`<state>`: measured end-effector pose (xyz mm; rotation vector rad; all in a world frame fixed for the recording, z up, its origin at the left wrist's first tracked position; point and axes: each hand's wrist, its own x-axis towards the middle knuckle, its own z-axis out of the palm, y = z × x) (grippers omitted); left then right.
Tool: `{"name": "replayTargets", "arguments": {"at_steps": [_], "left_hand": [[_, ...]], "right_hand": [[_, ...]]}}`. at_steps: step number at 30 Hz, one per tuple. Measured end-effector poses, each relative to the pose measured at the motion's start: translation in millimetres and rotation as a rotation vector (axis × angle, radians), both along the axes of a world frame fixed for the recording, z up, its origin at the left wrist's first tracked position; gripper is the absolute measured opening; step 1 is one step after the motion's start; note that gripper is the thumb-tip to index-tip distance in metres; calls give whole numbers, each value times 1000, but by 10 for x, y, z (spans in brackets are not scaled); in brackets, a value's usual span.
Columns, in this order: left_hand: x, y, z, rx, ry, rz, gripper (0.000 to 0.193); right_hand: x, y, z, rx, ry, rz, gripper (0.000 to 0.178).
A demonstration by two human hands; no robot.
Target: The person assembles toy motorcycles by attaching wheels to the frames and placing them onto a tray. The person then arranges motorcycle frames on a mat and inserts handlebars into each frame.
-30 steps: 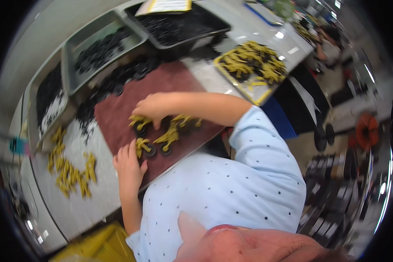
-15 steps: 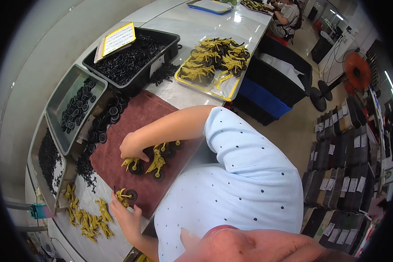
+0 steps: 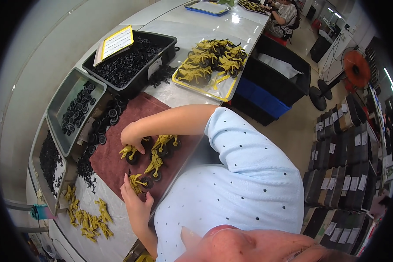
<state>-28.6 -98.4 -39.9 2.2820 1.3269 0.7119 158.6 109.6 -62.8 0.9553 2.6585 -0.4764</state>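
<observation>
On the maroon cloth (image 3: 111, 150) lie several yellow toy motorcycles with black wheels. My left hand (image 3: 136, 207) is closed round the near toy motorcycle (image 3: 136, 183), fingers along its left side and thumb by its wheel. Farther up the cloth, my right hand (image 3: 133, 134) grips another toy motorcycle (image 3: 129, 152) from above, covering part of it. Just to the right of both hands, two more toy motorcycles, one nearer (image 3: 154, 162) and one farther (image 3: 165, 142), rest close together.
Loose yellow body parts (image 3: 88, 220) lie at the left. Grey bins hold black wheels (image 3: 77, 109) and small black parts (image 3: 50, 159); a black bin (image 3: 131, 85) stands behind. A tray (image 3: 222, 94) carries finished-looking motorcycles. Crates (image 3: 288, 83) stand right of the table; a person (image 3: 284, 19) sits far off.
My left hand has moved up and to the right with its toy motorcycle, closer to the others. My right hand's motorcycle has shifted slightly away from me.
</observation>
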Motion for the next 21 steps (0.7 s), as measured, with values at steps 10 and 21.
{"name": "replayTargets", "arguments": {"at_steps": [10,21], "left_hand": [[-20,7,-65,-66,-23,23,85],[186,206,-35,-37,-37,-83,88]], "right_hand": [[1133,-8,694,-64,380,-326,62],[3726,-1268,425,162,121,-1354,73]]}}
